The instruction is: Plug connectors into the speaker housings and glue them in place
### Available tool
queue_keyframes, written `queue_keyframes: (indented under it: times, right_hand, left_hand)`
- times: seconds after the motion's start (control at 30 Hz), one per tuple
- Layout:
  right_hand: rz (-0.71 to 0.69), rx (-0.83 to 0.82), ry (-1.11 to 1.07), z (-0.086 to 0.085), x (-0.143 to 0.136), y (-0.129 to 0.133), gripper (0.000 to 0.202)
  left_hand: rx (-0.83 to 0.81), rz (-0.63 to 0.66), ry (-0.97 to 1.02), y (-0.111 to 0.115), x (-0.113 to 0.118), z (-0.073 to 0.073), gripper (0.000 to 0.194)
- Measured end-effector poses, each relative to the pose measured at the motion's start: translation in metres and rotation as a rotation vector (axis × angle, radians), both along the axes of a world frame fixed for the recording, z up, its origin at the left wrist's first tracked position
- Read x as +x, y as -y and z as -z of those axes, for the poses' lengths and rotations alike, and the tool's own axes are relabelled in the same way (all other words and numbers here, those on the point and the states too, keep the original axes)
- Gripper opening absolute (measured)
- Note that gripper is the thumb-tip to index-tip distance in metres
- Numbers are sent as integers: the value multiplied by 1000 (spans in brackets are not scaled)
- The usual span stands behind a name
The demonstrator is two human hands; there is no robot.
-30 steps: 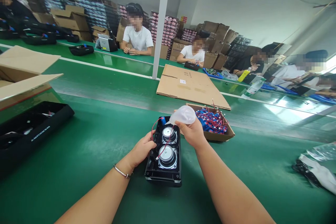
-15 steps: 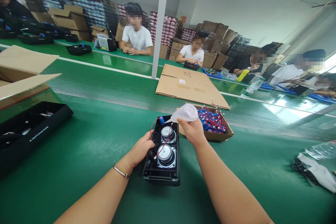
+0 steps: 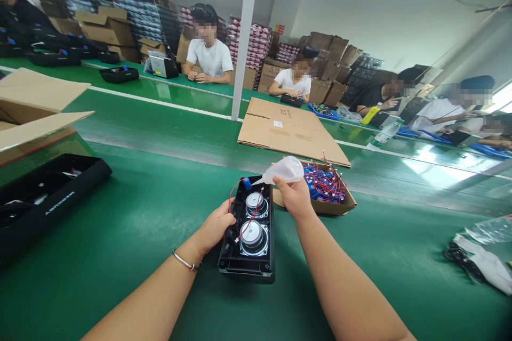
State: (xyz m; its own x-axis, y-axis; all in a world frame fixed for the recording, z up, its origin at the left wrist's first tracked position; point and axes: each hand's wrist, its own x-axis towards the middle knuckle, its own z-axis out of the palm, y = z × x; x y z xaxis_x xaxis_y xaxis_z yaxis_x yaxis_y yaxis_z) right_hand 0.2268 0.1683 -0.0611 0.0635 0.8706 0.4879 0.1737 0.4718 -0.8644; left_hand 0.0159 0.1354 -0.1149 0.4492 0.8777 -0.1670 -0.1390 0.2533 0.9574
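Note:
A black speaker housing (image 3: pixel 249 256) lies open on the green belt (image 3: pixel 140 213), showing two round drivers and red-white wires. My left hand (image 3: pixel 214 229) grips its left edge. My right hand (image 3: pixel 294 197) holds a translucent squeeze bottle (image 3: pixel 286 170) tilted left, its nozzle pointing at a blue part at the housing's far end. Just right of the housing stands a small cardboard box (image 3: pixel 334 206) full of blue parts with red wires.
A black tray (image 3: pixel 44 197) and an open carton (image 3: pixel 36 112) sit at the left. Flat cardboard (image 3: pixel 288 128) lies beyond the housing. Plastic bags (image 3: pixel 480 256) lie at the right. Several seated people work at the far table behind a white post (image 3: pixel 244 37).
My right hand has shifted the squeeze bottle slightly right and up. The housing and my left hand stay where they were half a second ago.

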Motion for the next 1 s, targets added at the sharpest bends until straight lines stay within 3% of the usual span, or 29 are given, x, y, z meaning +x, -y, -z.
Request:
queue_keyframes:
  times: [0.3, 0.53, 0.67, 0.77, 0.87, 0.93, 1.0]
  right_hand:
    - [14, 3, -17, 1, -3, -2, 57]
    - [-13, -29, -40, 1, -1, 4, 55]
    - [2, 21, -132, -15, 9, 22, 51]
    - [96, 137, -166, -46, 46, 43, 49]
    - [409, 219, 51, -78, 117, 61, 59]
    - [717, 98, 463, -92, 170, 71, 63]
    - [889, -273, 1096, -93, 214, 80, 55]
  left_hand:
    - [16, -11, -14, -1, 0, 4, 61]
    - [27, -32, -26, 1, 0, 0, 57]
    - [35, -26, -34, 1, 0, -1, 59]
    - [47, -39, -50, 1, -1, 1, 61]
    - [50, -93, -100, 0, -3, 4, 64]
    - [63, -152, -161, -2, -3, 7, 66]
    - [88, -198, -216, -4, -3, 10, 66]
